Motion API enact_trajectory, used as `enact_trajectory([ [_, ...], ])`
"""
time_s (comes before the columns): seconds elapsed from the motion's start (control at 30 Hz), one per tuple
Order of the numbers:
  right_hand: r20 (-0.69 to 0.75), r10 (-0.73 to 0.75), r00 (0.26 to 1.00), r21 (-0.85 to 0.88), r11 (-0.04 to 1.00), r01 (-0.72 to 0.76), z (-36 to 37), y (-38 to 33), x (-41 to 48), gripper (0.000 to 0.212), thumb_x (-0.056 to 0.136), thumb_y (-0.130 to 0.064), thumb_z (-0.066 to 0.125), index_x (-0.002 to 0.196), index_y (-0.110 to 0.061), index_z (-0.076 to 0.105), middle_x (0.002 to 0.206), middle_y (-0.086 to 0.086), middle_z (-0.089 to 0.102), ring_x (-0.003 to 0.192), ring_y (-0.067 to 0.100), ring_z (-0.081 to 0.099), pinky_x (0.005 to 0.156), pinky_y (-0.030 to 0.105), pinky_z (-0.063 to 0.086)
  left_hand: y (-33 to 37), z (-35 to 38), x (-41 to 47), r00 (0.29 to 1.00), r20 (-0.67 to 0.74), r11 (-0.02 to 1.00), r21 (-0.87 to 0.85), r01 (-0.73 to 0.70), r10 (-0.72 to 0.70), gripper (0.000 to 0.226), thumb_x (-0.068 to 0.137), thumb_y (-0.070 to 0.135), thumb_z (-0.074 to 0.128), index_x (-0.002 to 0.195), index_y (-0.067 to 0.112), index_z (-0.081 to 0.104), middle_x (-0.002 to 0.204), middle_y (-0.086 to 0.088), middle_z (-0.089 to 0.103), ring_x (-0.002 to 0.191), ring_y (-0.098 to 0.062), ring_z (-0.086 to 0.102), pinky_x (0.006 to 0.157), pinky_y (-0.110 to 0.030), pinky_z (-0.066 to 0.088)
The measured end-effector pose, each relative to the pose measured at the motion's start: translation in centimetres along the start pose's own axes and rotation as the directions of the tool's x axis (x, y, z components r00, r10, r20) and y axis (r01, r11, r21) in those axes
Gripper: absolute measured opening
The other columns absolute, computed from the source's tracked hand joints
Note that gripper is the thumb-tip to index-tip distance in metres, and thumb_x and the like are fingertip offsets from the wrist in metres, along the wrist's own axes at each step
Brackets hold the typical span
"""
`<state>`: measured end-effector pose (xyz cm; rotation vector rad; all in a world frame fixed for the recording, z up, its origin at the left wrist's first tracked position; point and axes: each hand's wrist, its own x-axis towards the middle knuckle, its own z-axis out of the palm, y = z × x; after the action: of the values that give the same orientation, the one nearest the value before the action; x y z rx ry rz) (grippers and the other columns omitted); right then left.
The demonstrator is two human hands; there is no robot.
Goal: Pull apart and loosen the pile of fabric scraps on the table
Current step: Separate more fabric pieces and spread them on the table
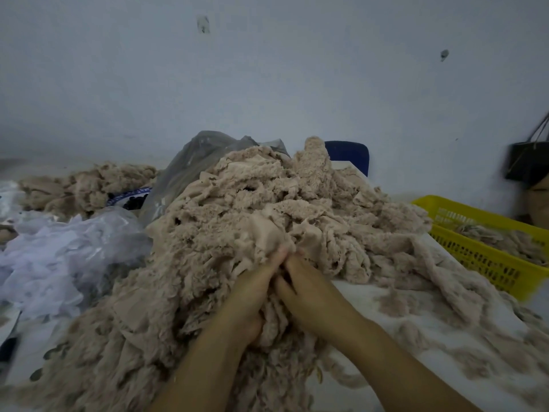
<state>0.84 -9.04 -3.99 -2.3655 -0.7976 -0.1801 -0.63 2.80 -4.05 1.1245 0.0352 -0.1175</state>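
A big heap of beige, fuzzy fabric scraps (255, 209) covers the middle of the white table (356, 295). My left hand (252, 295) and my right hand (309, 292) sit side by side at the near face of the heap. Both have their fingers dug into the scraps, gripping a bunch of cloth between them. The fingertips are buried in the fabric. Loose scraps trail down toward the table's front edge and out to the right.
A yellow plastic basket (481, 257) with some scraps stands at the right. White, thin plastic bags (59, 257) lie at the left, a grey bag (196, 162) behind the heap, a smaller beige pile (86, 185) at the back left. A blue chair back (350, 154) and a dark hanging bag (525, 162) stand by the wall.
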Motion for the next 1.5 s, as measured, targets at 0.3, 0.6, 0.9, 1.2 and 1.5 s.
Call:
enact_trajectory([
  [0.3, 0.015, -0.186, 0.982, -0.475, 0.863, 0.171, -1.4, -0.2, 0.1, 0.027, 0.106, -0.029, 0.035, 0.130, -0.021, 0.045, 0.109, 0.000, 0.062, 0.087, 0.023, 0.063, 0.052, 0.034, 0.037, 0.5, -1.3, 0.6, 0.990, 0.043, 0.977, -0.166, 0.137, -0.131, 0.043, 0.079, 0.038, 0.073, 0.108, 0.007, 0.075, 0.115, -0.020, 0.070, 0.104, -0.030, 0.069, 0.083, -0.038, 0.058],
  [0.6, 0.140, 0.083, 0.987, -0.422, 0.906, -0.016, -4.4, 4.6, -1.7, 0.028, 0.104, -0.047, 0.030, 0.089, -0.027, 0.044, 0.073, -0.010, 0.046, 0.070, 0.015, 0.052, 0.063, 0.032, 0.042, 1.5, -4.3, 1.7, 0.990, -0.142, 0.849, -0.521, -0.090, 0.018, 0.035, 0.088, 0.040, 0.061, 0.087, 0.008, 0.074, 0.076, -0.012, 0.073, 0.061, -0.022, 0.072, 0.061, -0.034, 0.054],
  [0.9, 0.129, 0.169, 0.977, 0.265, 0.944, -0.198, -1.6, 1.4, -0.5, 0.031, 0.093, -0.060, 0.048, 0.106, -0.032, 0.054, 0.092, -0.021, 0.060, 0.079, -0.012, 0.053, 0.070, 0.016, 0.041, 0.4, -1.9, 0.8, 0.990, 0.133, 0.890, -0.444, 0.106, -0.052, 0.035, 0.073, 0.040, 0.076, 0.080, 0.006, 0.075, 0.034, 0.003, 0.034, 0.029, -0.006, 0.036, 0.034, -0.017, 0.038],
  [1.2, 0.059, 0.364, 0.930, 0.266, 0.892, -0.366, -4.9, 6.3, -2.3, 0.015, 0.100, -0.032, 0.050, 0.093, -0.035, 0.062, 0.064, -0.007, 0.058, 0.041, 0.002, 0.046, 0.043, 0.015, 0.033, 2.1, -4.4, 1.4, 0.967, -0.248, 0.786, -0.587, -0.193, 0.053, 0.044, 0.106, 0.028, 0.024, 0.081, 0.014, 0.058, 0.034, 0.006, 0.036, 0.027, -0.006, 0.029, 0.035, -0.014, 0.031],
  [1.5, -0.250, 0.522, 0.816, 0.166, 0.853, -0.495, -6.6, 10.0, -2.9, 0.011, 0.094, -0.006, 0.058, 0.098, -0.012, 0.066, 0.083, 0.006, 0.065, 0.059, 0.007, 0.046, 0.046, 0.015, 0.031, 2.6, -6.5, 1.8, 0.942, -0.315, 0.734, -0.611, -0.295, 0.116, 0.071, 0.104, 0.029, 0.028, 0.040, 0.018, 0.053, 0.037, 0.009, 0.039, 0.026, -0.004, 0.033, 0.032, -0.013, 0.034],
])
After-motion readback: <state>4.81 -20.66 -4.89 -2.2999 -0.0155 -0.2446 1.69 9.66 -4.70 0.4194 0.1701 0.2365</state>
